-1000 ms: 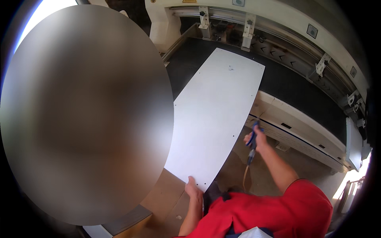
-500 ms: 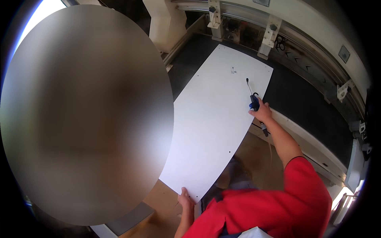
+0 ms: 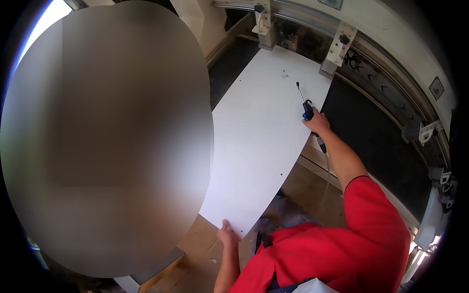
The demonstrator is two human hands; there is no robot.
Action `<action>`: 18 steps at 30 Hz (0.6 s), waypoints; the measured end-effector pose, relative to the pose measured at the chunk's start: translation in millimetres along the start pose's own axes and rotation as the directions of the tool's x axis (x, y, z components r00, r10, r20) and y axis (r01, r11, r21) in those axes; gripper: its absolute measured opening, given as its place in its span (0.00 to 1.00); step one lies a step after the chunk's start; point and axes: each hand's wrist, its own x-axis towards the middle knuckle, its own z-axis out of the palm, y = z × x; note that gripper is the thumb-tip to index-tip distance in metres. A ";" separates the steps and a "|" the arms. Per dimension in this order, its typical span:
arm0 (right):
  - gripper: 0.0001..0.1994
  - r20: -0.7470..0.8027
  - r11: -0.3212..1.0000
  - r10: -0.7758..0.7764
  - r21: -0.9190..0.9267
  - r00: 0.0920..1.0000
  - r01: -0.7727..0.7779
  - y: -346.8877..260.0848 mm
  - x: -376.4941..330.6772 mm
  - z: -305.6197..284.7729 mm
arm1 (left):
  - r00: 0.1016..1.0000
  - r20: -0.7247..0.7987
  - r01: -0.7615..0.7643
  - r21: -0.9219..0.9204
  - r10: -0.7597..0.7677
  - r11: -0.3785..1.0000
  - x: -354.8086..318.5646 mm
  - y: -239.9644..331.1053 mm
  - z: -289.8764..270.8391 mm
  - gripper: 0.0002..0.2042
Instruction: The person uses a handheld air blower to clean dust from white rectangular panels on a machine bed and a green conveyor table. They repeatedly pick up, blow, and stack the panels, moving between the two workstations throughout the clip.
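Observation:
A long white panel (image 3: 259,132) with small holes near its edges lies slanted over a black machine bed, its near end jutting out toward me. At that near end my left hand (image 3: 228,235) grips the edge, thumb on top and the other fingers hidden underneath. My right hand (image 3: 316,122) is closed around an air blow gun (image 3: 308,109) at the panel's right edge. The gun has a blue and black body, and its thin nozzle points away over the white surface. Whether the right fingers also press on the panel I cannot tell.
Beyond the panel runs a machine beam with a metal bracket (image 3: 264,24) and a second bracket (image 3: 337,51) by the panel's far end. The black bed (image 3: 373,141) extends right. A pale hose (image 3: 328,178) hangs from the gun. A large blur hides the left side.
The panel has slid away from me, its far end now up at the brackets. Both hands moved along with it, the blow gun still in the right one.

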 end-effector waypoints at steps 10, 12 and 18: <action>0.39 0.031 0.997 -0.009 0.072 0.999 0.006 8.7 12.9 4.0 | 0.999 -0.037 -0.006 0.176 0.013 0.984 3.1 -6.3 0.1 0.14; 0.34 0.058 0.954 -0.021 0.301 0.998 0.003 10.1 19.0 -1.1 | 0.998 -0.052 -0.033 0.081 0.037 0.996 8.8 -12.7 -0.7 0.14; 0.13 -0.267 0.634 -0.013 0.743 0.964 0.215 -31.1 -16.5 -107.8 | 1.000 -0.008 0.001 0.067 -0.001 0.998 11.3 -17.6 -3.9 0.14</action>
